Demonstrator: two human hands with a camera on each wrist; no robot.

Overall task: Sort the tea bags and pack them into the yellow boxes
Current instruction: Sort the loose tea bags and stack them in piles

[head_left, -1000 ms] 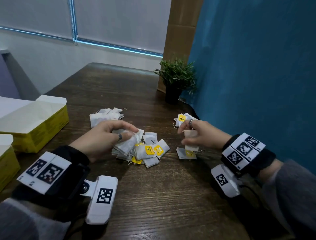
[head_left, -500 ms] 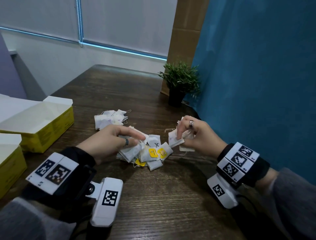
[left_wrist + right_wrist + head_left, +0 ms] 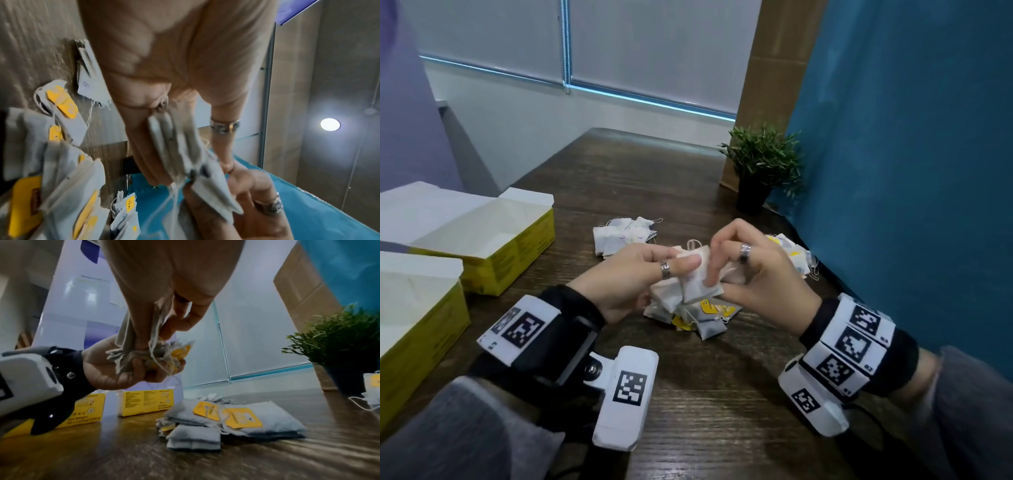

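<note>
Above the middle of the table my left hand (image 3: pixel 654 270) grips a bundle of white tea bags (image 3: pixel 697 277), and my right hand (image 3: pixel 726 267) pinches the same bundle from the other side. In the left wrist view the tea bags (image 3: pixel 176 146) sit stacked between the fingers. The right wrist view shows both hands on the bundle (image 3: pixel 144 353), strings dangling. Under the hands lies a loose pile of tea bags with yellow tags (image 3: pixel 698 315). A smaller white pile (image 3: pixel 619 234) lies behind, another pile (image 3: pixel 796 253) at the right. Two open yellow boxes (image 3: pixel 517 246) (image 3: pixel 424 329) stand left.
A small potted plant (image 3: pixel 760 171) stands at the back right against a blue partition (image 3: pixel 911 171). The dark wooden table (image 3: pixel 722 394) runs toward me with bare wood in front of the hands. The boxes' white flaps stand open at the left edge.
My right hand has come left from the right-hand pile with tea bags and met my left hand. Both now hold one bundle, lifted over the middle pile.
</note>
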